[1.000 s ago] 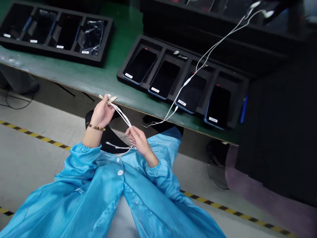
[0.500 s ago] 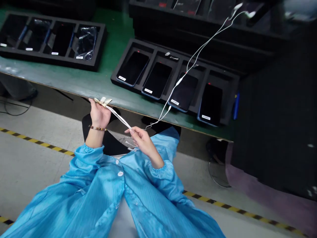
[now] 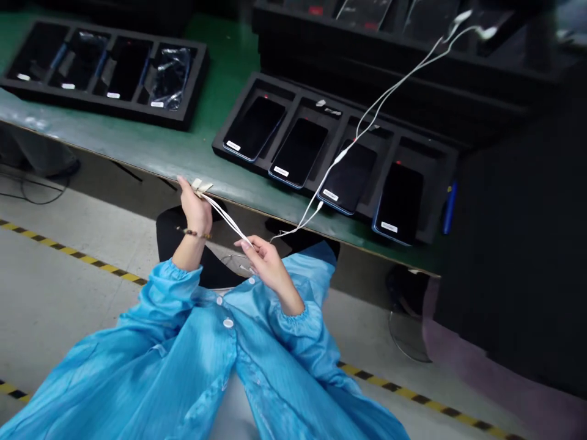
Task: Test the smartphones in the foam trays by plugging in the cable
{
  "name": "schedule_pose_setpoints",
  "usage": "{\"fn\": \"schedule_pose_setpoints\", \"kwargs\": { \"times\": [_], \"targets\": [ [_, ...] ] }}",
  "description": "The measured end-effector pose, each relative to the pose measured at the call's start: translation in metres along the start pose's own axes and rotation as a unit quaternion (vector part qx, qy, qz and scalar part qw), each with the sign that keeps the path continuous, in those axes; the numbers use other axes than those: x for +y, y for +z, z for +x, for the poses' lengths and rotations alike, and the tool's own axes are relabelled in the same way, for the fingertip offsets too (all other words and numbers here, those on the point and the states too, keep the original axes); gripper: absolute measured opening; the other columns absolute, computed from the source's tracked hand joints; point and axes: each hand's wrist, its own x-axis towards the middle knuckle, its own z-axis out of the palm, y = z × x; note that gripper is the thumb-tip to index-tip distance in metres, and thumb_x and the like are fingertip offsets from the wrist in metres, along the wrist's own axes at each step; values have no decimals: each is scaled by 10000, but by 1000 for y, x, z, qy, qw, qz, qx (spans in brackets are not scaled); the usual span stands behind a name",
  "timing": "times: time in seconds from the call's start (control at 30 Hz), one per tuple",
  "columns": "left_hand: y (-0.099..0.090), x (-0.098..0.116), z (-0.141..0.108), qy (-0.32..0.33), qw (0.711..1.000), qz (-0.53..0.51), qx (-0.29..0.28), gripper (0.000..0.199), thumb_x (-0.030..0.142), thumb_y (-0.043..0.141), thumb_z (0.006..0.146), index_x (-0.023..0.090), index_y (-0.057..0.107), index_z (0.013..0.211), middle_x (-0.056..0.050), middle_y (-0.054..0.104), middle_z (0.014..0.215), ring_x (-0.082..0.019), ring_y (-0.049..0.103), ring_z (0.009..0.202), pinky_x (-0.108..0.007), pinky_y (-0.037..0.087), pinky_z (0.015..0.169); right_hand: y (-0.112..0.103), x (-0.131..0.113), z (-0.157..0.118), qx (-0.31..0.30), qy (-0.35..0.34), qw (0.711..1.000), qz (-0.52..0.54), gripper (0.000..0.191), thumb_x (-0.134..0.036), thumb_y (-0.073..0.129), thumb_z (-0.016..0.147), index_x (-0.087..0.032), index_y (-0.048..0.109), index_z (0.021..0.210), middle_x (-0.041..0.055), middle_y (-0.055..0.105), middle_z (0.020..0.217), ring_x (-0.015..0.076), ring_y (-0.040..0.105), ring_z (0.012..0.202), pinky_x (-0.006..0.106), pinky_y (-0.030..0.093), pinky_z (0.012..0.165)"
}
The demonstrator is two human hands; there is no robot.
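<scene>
White cables (image 3: 225,215) run between my two hands, in front of the table edge. Around their upper end, by a pale tag (image 3: 202,187), my left hand (image 3: 196,211) is closed, palm turned up. The fingers of my right hand (image 3: 266,260) pinch the cables lower down. Another white earphone cord (image 3: 385,98) lies across a black foam tray (image 3: 220,142) of several dark phones; its plug (image 3: 320,206) rests near the third phone (image 3: 349,177). The earbuds (image 3: 463,18) lie at the upper right.
A second foam tray (image 3: 197,91) with several phones, one in clear film, stands at the left on the green table (image 3: 224,55). Stacked black trays (image 3: 293,36) rise behind. A blue pen-like object (image 3: 449,208) lies right of the near tray.
The view has shifted slightly, so the trays appear further right. My left hand has turned a little around the cable end; my right hand keeps its pinch.
</scene>
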Motion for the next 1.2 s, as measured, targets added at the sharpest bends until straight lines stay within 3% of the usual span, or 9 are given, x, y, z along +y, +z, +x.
{"fn": "schedule_pose_setpoints", "kwargs": {
  "times": [0.13,0.27,0.33,0.53,0.67,0.87,1.0,1.1,1.2],
  "targets": [
    [-17,19,-20,-66,991,-30,-109,519,705,554,1108,223,743,1070,-93,784,1155,-201,763,1079,-281,606,968,-4,-2,4,-7,5,1000,2,745,-910,696,896,-195,786,1085,-53,450,684,117,390,579,262,296,504],
    [-13,21,-26,-50,995,-3,-88,326,460,832,1000,202,657,906,-24,738,943,-155,714,909,-242,564,878,-6,-1,5,11,-13,1000,0,674,-865,706,921,-212,786,1066,-57,414,646,142,419,601,267,319,529],
    [-8,16,-22,-37,997,14,-66,346,345,893,949,195,603,838,9,683,835,-138,680,839,-234,543,863,-6,0,5,14,-20,1000,-9,626,-833,709,940,-219,783,1037,-51,418,643,154,446,628,267,342,551],
    [-7,8,-11,-31,997,37,-54,391,455,895,966,193,624,862,-10,701,818,-183,722,886,-283,565,896,-1,9,5,-4,-23,999,-34,583,-798,711,951,-221,778,1000,-22,512,694,174,515,692,271,381,588],
    [-12,14,-12,-51,996,27,-61,439,616,738,1058,191,670,969,-73,775,929,-212,758,928,-324,600,914,2,16,7,-4,-29,998,-64,594,-777,683,969,-197,793,1035,-12,569,719,174,528,703,280,392,621],
    [-12,16,-8,-64,995,16,-69,422,596,625,1125,194,670,1007,-76,798,971,-200,778,916,-319,619,907,-4,24,-5,11,-38,982,-185,506,-667,604,1043,-204,726,879,-31,570,703,150,489,676,285,337,653],
    [-31,22,2,-39,984,100,-143,537,691,526,1128,208,725,1007,-91,813,947,-222,794,895,-335,629,810,-26,20,-34,10,-44,961,-273,450,-564,589,1084,-222,641,795,-45,547,661,141,482,632,290,314,641],
    [-58,44,-3,12,978,145,-153,761,791,354,1121,199,736,833,-84,720,717,-247,755,743,-382,589,707,-47,10,-65,77,-45,951,-296,375,-530,605,1091,-234,718,891,-15,667,743,169,583,676,303,390,673],
    [-75,68,-31,137,962,177,-154,580,722,465,1117,281,728,845,-21,703,758,-276,755,890,-472,578,867,-60,-1,-88,173,-73,940,-284,336,-522,635,1084,-237,763,961,31,751,847,205,654,750,326,467,714]
  ]
}}
